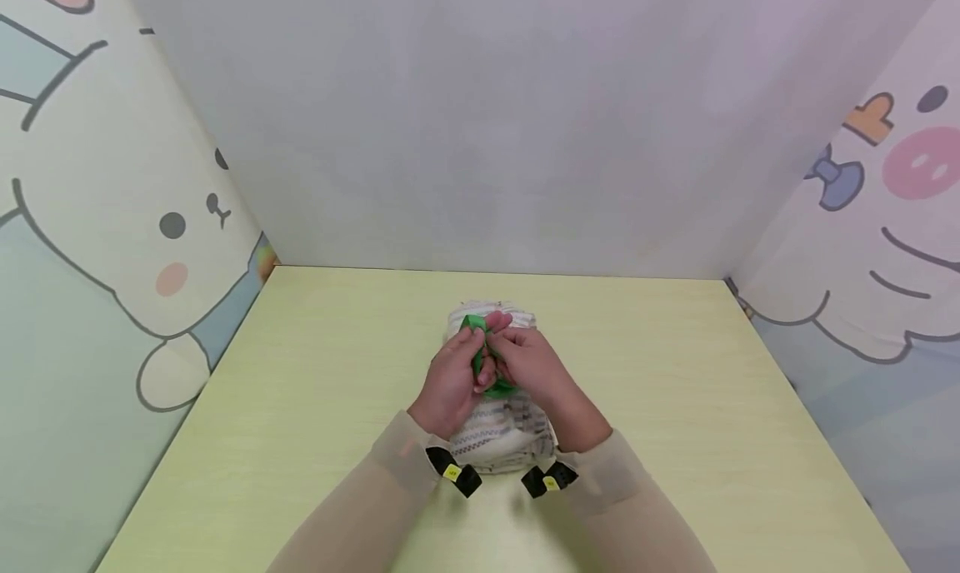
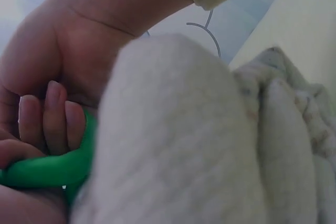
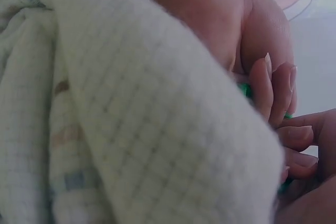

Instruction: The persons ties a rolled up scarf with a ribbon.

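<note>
The folded cloth bundle (image 1: pixel 491 440) lies at the middle of the worktop (image 1: pixel 337 348), its long axis running near to far, with no obvious front or back end. It is quilted and looks soft and light, likely to squash rather than slip, so a broad hold on both long sides should suit it best. Over its top sits a green ribbon (image 1: pixel 474 321), smooth, limp and probably a bit slippery, best pinched close to the bundle; whether it passes underneath is hidden. The left hand (image 1: pixel 448 386) has its fingers curled on the ribbon, thumb pressing it, while the right hand (image 1: pixel 538 369), just beside it, pinches the ribbon between thumb and fingers. Beyond the worktop's far edge rises a plain pale wall (image 1: pixel 487 123).
</note>
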`<state>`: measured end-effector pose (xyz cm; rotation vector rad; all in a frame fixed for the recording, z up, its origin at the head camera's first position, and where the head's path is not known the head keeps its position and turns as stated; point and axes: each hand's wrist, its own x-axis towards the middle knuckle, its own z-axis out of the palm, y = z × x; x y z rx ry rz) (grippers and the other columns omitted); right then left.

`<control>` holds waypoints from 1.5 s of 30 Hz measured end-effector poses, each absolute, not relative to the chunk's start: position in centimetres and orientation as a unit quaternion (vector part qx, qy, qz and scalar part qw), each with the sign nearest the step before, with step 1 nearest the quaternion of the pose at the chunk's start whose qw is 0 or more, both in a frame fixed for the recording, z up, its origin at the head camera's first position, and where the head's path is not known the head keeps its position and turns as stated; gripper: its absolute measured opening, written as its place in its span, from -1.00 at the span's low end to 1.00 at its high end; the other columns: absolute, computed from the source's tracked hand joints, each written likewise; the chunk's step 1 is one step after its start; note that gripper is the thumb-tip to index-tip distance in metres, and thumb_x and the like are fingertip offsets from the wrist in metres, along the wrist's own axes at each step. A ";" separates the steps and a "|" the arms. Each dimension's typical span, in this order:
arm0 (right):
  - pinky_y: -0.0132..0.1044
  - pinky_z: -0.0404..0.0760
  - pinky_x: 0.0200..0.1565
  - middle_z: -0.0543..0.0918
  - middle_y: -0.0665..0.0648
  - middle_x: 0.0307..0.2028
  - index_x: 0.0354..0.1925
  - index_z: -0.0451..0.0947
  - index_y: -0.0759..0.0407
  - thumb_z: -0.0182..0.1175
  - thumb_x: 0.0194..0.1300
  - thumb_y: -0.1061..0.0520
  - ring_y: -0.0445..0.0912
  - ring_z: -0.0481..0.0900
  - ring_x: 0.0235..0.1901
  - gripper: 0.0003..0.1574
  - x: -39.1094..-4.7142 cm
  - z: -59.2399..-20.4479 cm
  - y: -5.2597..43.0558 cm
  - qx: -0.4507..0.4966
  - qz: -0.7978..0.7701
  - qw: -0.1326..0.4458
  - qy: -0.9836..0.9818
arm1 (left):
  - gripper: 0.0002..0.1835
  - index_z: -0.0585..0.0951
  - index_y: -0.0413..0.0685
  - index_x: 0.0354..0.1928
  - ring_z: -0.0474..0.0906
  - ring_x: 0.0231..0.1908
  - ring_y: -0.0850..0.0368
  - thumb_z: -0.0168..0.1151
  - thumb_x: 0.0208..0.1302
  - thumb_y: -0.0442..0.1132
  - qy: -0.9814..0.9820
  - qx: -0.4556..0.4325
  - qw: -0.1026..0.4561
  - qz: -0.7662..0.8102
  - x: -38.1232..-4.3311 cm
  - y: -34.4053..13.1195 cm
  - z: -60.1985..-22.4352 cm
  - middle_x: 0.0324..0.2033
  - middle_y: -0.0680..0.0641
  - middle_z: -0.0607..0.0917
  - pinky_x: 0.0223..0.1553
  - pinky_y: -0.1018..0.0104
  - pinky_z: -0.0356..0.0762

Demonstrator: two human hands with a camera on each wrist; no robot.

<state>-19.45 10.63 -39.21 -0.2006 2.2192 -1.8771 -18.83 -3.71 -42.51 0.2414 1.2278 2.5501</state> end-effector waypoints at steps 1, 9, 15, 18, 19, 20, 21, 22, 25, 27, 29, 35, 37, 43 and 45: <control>-0.34 0.24 -0.61 0.28 0.01 -0.77 -0.54 0.44 0.22 0.08 0.59 0.05 -0.14 0.20 -0.76 -0.49 -19.5 -39.2 10.7 -0.073 -0.641 0.112 0.756 | -0.48 0.33 -0.20 0.50 0.31 -0.61 0.34 -0.12 0.69 -0.08 0.438 0.081 0.144 0.884 -18.9 -3.7 -42.5 0.43 -0.11 0.44 -0.57 0.51 0.27; -0.32 0.33 -0.54 0.39 0.07 -0.67 -0.38 0.51 0.32 0.15 0.57 0.04 -0.07 0.31 -0.65 -0.58 -19.7 -39.8 11.4 -0.091 -0.645 0.102 0.752 | -0.53 0.49 -0.27 0.35 0.33 -0.57 0.28 -0.06 0.68 -0.08 0.523 0.058 0.078 0.847 -19.1 -4.5 -42.3 0.12 -0.11 0.68 -0.55 0.48 0.30; -0.28 0.37 -0.50 0.42 0.09 -0.63 -0.36 0.47 0.37 0.15 0.58 0.01 -0.05 0.30 -0.62 -0.53 -19.9 -40.1 12.0 -0.101 -0.649 0.122 0.744 | -0.53 0.63 -0.27 0.15 0.35 -0.53 0.17 -0.06 0.67 0.00 0.618 0.055 0.032 0.784 -19.4 -4.9 -42.3 -0.45 -0.04 0.54 -0.50 0.40 0.32; -0.27 0.38 -0.50 0.44 0.10 -0.62 -0.32 0.47 0.40 0.15 0.58 0.01 -0.03 0.31 -0.61 -0.53 -19.7 -40.0 12.1 -0.116 -0.644 0.119 0.747 | -0.56 0.71 -0.17 0.02 0.29 -0.59 0.13 -0.05 0.67 0.00 0.678 0.067 0.011 0.732 -19.4 -5.1 -42.1 -0.59 -0.03 0.43 -0.55 0.38 0.29; -0.26 0.38 -0.49 0.43 0.10 -0.62 -0.31 0.48 0.42 0.14 0.59 0.03 -0.02 0.30 -0.61 -0.54 -19.6 -39.9 12.2 -0.122 -0.642 0.117 0.748 | -0.59 0.73 -0.13 -0.02 0.27 -0.61 0.12 -0.04 0.66 -0.02 0.694 0.073 0.003 0.716 -19.4 -5.2 -42.1 -0.61 -0.03 0.42 -0.57 0.37 0.27; -0.26 0.38 -0.49 0.43 0.10 -0.62 -0.29 0.48 0.43 0.15 0.58 0.03 -0.01 0.30 -0.61 -0.55 -19.5 -39.8 12.2 -0.127 -0.638 0.115 0.750 | -0.60 0.74 -0.08 -0.06 0.27 -0.62 0.12 -0.03 0.66 -0.02 0.711 0.079 -0.003 0.699 -19.4 -5.3 -42.0 -0.60 -0.04 0.47 -0.57 0.36 0.28; -0.26 0.37 -0.49 0.42 0.09 -0.62 -0.28 0.50 0.41 0.16 0.58 0.04 -0.01 0.29 -0.61 -0.57 -19.5 -39.8 12.3 -0.133 -0.636 0.112 0.752 | -0.62 0.75 -0.05 -0.09 0.27 -0.63 0.11 -0.02 0.66 -0.03 0.727 0.086 -0.010 0.681 -19.4 -5.3 -41.9 -0.59 -0.05 0.50 -0.56 0.35 0.29; -0.26 0.36 -0.49 0.40 0.08 -0.62 -0.28 0.51 0.39 0.18 0.56 0.06 -0.03 0.28 -0.62 -0.61 -19.5 -39.8 12.4 -0.141 -0.632 0.110 0.754 | -0.63 0.75 -0.02 -0.11 0.27 -0.64 0.10 -0.02 0.65 -0.04 0.740 0.089 -0.014 0.666 -19.4 -5.4 -41.8 -0.60 -0.07 0.51 -0.56 0.34 0.30; -0.27 0.36 -0.46 0.37 0.05 -0.61 -0.28 0.53 0.29 0.28 0.48 0.12 -0.06 0.28 -0.59 -0.74 -19.6 -40.2 12.7 -0.158 -0.610 0.095 0.771 | -0.64 0.76 -0.02 -0.17 0.43 -0.54 0.07 -0.01 0.64 -0.08 0.771 0.097 -0.031 0.629 -19.3 -5.6 -41.5 -0.50 -0.03 0.66 -0.47 0.30 0.38; -0.27 0.36 -0.44 0.34 0.02 -0.61 -0.31 0.52 0.20 0.33 0.40 0.17 -0.09 0.28 -0.59 -0.81 -19.7 -40.6 12.7 -0.166 -0.583 0.073 0.792 | -0.64 0.75 0.00 -0.21 0.48 -0.50 0.04 0.00 0.63 -0.09 0.788 0.098 -0.040 0.607 -19.2 -5.6 -41.3 -0.47 0.00 0.69 -0.45 0.27 0.41; -0.26 0.36 -0.42 0.33 0.00 -0.61 -0.32 0.50 0.16 0.33 0.35 0.20 -0.09 0.28 -0.57 -0.83 -19.8 -41.0 12.6 -0.162 -0.551 0.047 0.817 | -0.64 0.73 -0.01 -0.26 0.50 -0.49 0.03 0.00 0.62 -0.10 0.799 0.101 -0.047 0.591 -19.1 -5.5 -41.1 -0.45 0.03 0.71 -0.43 0.26 0.43; -0.25 0.38 -0.47 0.40 -0.02 -0.60 -0.06 0.57 0.09 0.24 0.42 0.20 -0.12 0.29 -0.63 -0.86 -19.7 -41.3 11.8 -0.149 -0.471 -0.042 0.868 | -0.58 0.63 -0.08 -0.42 0.29 -0.65 0.08 0.01 0.63 -0.06 0.812 0.114 -0.045 0.570 -18.7 -5.5 -40.9 -0.58 -0.05 0.59 -0.54 0.29 0.31; -0.24 0.38 -0.50 0.43 -0.03 -0.58 0.11 0.59 0.07 0.21 0.45 0.24 -0.12 0.29 -0.65 -0.70 -19.7 -41.4 11.7 -0.157 -0.451 -0.069 0.876 | -0.57 0.61 -0.09 -0.44 0.29 -0.64 0.09 0.01 0.63 -0.08 0.806 0.124 -0.041 0.577 -18.6 -5.5 -40.8 -0.57 -0.09 0.59 -0.54 0.30 0.29; -0.24 0.36 -0.48 0.47 -0.05 -0.52 0.36 0.54 -0.05 0.10 0.40 0.39 -0.14 0.26 -0.64 -0.34 -20.1 -41.5 11.4 -0.181 -0.440 -0.077 0.876 | -0.59 0.63 -0.07 -0.41 0.36 -0.57 0.07 0.00 0.64 -0.10 0.779 0.155 -0.016 0.607 -18.3 -5.7 -40.5 -0.48 -0.17 0.66 -0.43 0.26 0.40; -0.24 0.35 -0.48 0.46 -0.04 -0.51 0.36 0.54 -0.09 0.07 0.39 0.41 -0.14 0.24 -0.64 -0.31 -20.2 -41.5 11.4 -0.185 -0.450 -0.067 0.871 | -0.59 0.64 -0.09 -0.38 0.35 -0.60 0.06 -0.01 0.65 -0.09 0.772 0.163 -0.005 0.614 -18.2 -5.8 -40.4 -0.52 -0.21 0.63 -0.40 0.25 0.44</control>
